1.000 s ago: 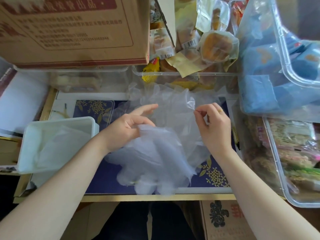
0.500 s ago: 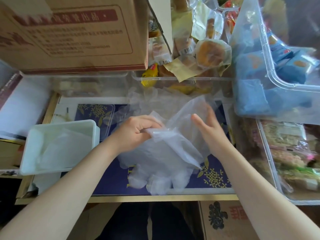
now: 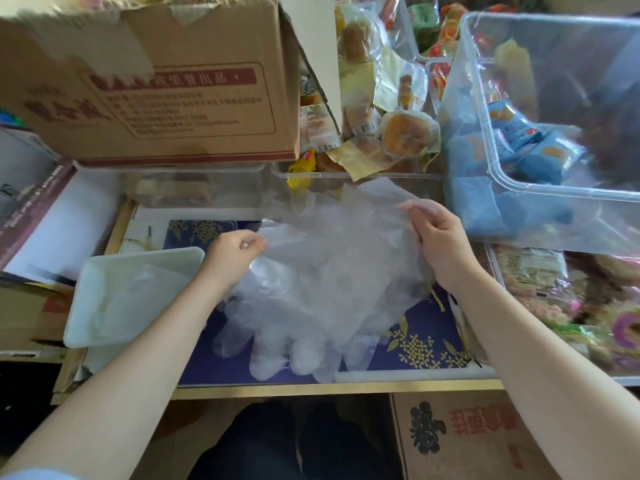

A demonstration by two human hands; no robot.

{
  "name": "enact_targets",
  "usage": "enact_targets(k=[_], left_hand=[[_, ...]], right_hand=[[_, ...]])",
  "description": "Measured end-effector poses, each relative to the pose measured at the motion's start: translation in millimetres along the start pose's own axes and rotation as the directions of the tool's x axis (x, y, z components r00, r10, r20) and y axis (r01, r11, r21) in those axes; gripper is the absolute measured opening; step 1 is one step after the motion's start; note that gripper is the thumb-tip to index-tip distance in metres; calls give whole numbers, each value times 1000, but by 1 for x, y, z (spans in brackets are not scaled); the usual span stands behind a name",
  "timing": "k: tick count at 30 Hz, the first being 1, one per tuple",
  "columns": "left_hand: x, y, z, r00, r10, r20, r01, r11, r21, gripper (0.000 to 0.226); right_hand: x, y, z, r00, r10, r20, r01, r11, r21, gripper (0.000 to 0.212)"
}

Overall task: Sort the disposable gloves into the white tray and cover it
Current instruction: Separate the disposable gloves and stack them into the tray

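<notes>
Both hands pinch the clear disposable gloves (image 3: 322, 289), left hand (image 3: 231, 252) at the left edge, right hand (image 3: 437, 237) at the upper right corner, the bundle spread over the blue floral tabletop (image 3: 426, 344), white tray (image 3: 135, 294) just left.

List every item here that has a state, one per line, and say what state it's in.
disposable gloves: loose pile on the blue mat, not in the tray
white tray: uncovered
left hand: pinching a glove edge
right hand: pinching a glove edge
cardboard box: flaps open
</notes>
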State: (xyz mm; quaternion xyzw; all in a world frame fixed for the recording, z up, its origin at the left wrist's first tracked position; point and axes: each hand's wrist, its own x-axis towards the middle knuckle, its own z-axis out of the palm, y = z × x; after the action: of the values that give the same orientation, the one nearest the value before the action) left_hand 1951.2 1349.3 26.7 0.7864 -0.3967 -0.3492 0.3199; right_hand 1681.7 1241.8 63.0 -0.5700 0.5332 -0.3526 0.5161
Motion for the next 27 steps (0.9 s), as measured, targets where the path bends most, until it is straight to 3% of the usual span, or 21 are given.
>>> enact_targets(k=[2,4,7,10,13,16,19,21,27], left_hand=[[3,3,-3,998,-25,-50,23,999,-35,19],[6,9,-5,995,-32,-95,25,997,-70,17],[11,21,-8,992,-36,-121,22,993,-117,26],[11,41,-7,996,-3,-94,-14,983,-180,26],[4,63,1,996,86,-32,-91,967,-237,21],[-7,76,10,982,157,107,-119,947,-299,16],[-21,79,14,959,181,220,-91,925,-368,12],[-26,79,16,936,229,268,-116,918,-380,15],[-34,69,17,904,272,330,-102,886,-452,20]], right_hand=[[-6,-14,-1,996,-74,46,80,986,-144,20],[-18,-38,-2,961,-105,254,185,931,-313,20],[-36,-70,4,764,-10,645,348,848,-399,19],[-32,-79,14,653,26,756,399,837,-374,17],[-22,-74,30,669,-90,738,450,839,-306,6],[-16,-55,44,704,-388,595,687,582,-435,11],[-13,-47,47,735,-481,478,678,500,-539,16],[-9,-49,45,749,-457,480,663,525,-534,14],[-9,-50,40,847,-270,458,453,817,-357,9]])
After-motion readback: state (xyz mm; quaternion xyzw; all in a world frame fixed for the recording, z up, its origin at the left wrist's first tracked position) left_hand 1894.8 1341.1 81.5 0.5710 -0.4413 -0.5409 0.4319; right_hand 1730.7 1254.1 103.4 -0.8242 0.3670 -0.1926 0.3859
